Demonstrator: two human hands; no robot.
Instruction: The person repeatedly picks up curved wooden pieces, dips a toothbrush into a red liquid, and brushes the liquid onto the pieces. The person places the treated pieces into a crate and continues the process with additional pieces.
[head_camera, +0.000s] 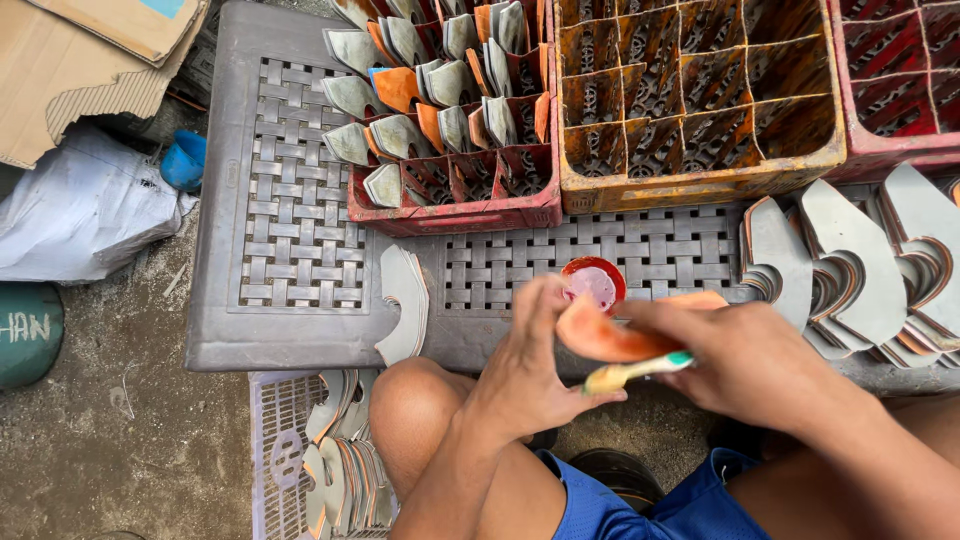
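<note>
The light was soft, even daylight, bright enough everywhere, with no glare I could see. Shadows were faint: only a dim patch under my knees on the concrete floor (120, 440) and inside the crates (700, 100). My fingers (545, 310) were slightly smeared by motion, while the woven grey surface (290, 200) stayed sharp. Straight edges bowed a little toward the corners of the view.

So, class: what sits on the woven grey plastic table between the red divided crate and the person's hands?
In the head view, a small round red dish of pinkish paste.
</note>
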